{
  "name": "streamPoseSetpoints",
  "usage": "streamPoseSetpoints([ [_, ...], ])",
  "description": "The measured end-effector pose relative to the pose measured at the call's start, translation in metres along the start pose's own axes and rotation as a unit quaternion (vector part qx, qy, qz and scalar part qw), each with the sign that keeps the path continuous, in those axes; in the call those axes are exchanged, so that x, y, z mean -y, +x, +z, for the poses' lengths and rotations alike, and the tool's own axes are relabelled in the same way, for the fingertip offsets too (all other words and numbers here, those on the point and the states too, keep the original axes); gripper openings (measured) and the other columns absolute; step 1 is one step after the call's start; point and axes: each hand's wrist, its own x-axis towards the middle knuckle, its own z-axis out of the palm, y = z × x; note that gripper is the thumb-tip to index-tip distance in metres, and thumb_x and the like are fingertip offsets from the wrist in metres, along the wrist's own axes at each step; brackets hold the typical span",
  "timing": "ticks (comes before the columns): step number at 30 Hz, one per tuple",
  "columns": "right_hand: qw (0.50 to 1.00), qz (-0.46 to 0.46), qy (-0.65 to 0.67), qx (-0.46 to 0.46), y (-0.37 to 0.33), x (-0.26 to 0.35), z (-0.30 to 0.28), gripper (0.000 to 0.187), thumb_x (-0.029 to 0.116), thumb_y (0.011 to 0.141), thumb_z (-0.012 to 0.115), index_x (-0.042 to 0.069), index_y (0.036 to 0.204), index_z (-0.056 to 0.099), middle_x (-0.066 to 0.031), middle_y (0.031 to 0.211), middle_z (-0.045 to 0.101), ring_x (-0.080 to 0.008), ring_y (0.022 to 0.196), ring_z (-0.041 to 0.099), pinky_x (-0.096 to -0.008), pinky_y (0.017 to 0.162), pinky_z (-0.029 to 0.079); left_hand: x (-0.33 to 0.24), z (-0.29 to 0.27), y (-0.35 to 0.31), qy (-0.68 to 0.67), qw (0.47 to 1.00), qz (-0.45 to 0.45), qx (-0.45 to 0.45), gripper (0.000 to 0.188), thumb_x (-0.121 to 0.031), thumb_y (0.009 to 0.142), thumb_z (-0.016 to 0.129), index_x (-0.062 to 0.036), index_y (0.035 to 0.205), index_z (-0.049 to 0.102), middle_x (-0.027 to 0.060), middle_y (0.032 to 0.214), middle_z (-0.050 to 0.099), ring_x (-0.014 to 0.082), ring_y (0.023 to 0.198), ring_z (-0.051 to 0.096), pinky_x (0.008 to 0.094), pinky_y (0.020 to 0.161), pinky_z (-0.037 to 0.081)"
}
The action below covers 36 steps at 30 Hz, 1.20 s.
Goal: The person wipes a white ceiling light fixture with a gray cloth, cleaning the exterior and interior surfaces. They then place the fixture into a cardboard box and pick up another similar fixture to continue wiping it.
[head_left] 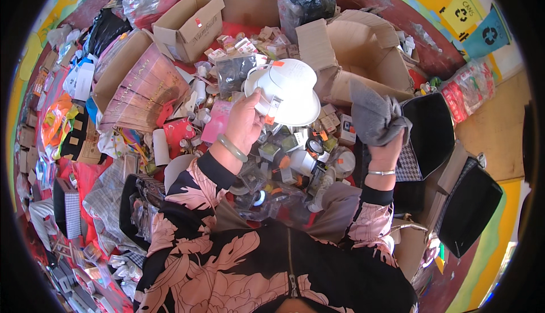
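My left hand [245, 121] is closed on the edge of a white, glossy, hat-shaped vessel [296, 92] with a wide flared rim. Orange stickers and a printed label are on it. It is held up over the heap, tilted, and its inside is hidden. In my right hand [388, 153] is a bunched grey cloth [374, 111], raised to the right of the vessel and apart from it. The cloth covers most of my right fingers. Beneath both hands lie small boxes, clear plastic packs and a clear round container [343, 161].
An open cardboard box [363, 49] stands at the back right, a smaller carton [190, 24] at the back left. Black-lined bins [431, 134] flank my right arm. A brown printed box [142, 88] leans at the left. Recycling signs [485, 34] hang at the far right.
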Motion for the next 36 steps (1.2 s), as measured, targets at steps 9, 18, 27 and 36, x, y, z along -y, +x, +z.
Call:
streamPoseSetpoints([
  [9, 0.961, -0.148, -0.123, 0.199, -0.011, -0.006, 0.012, 0.055, 0.024, 0.079, 0.064, 0.007, 0.127, 0.044, -0.0105, 0.133, 0.043, -0.0300, 0.124, 0.038, -0.0485, 0.105, 0.026, -0.013, 0.012, -0.006, -0.042, 0.999, -0.015, 0.032, 0.026, -0.020, 0.090, 0.051, -0.0014, 0.107, 0.054, 0.0076, 0.096, 0.062, 0.0195, 0.084, 0.061, 0.0328, 0.068, 0.047],
  [18, 0.960, -0.191, -0.130, 0.162, -0.020, -0.019, 0.021, 0.055, 0.017, 0.072, 0.073, 0.003, 0.120, 0.050, -0.0090, 0.121, 0.054, -0.0260, 0.114, 0.050, -0.0453, 0.101, 0.035, -0.011, 0.012, -0.007, -0.078, 0.988, -0.007, 0.132, 0.030, -0.020, 0.090, 0.052, -0.0034, 0.115, 0.050, 0.0075, 0.107, 0.061, 0.0195, 0.095, 0.060, 0.0349, 0.081, 0.048],
  [27, 0.580, -0.413, -0.702, 0.025, -0.002, -0.088, 0.040, 0.023, 0.009, 0.079, 0.065, 0.003, 0.100, 0.060, -0.0046, 0.103, 0.060, -0.0193, 0.093, 0.056, -0.0306, 0.072, 0.048, 0.008, 0.027, -0.020, -0.081, 0.985, -0.035, 0.151, 0.025, -0.018, 0.090, 0.053, -0.0076, 0.112, 0.047, 0.0041, 0.097, 0.061, 0.0157, 0.083, 0.062, 0.0296, 0.065, 0.052],
  [36, 0.736, -0.392, -0.534, 0.137, -0.011, -0.139, 0.057, 0.026, 0.000, 0.080, 0.054, 0.003, 0.106, 0.051, -0.0083, 0.092, 0.059, -0.0217, 0.082, 0.059, -0.0302, 0.075, 0.049, 0.014, 0.028, -0.022, -0.115, 0.990, -0.002, 0.083, 0.029, -0.013, 0.090, 0.052, -0.0079, 0.117, 0.044, 0.0044, 0.107, 0.058, 0.0167, 0.096, 0.058, 0.0323, 0.080, 0.049],
])
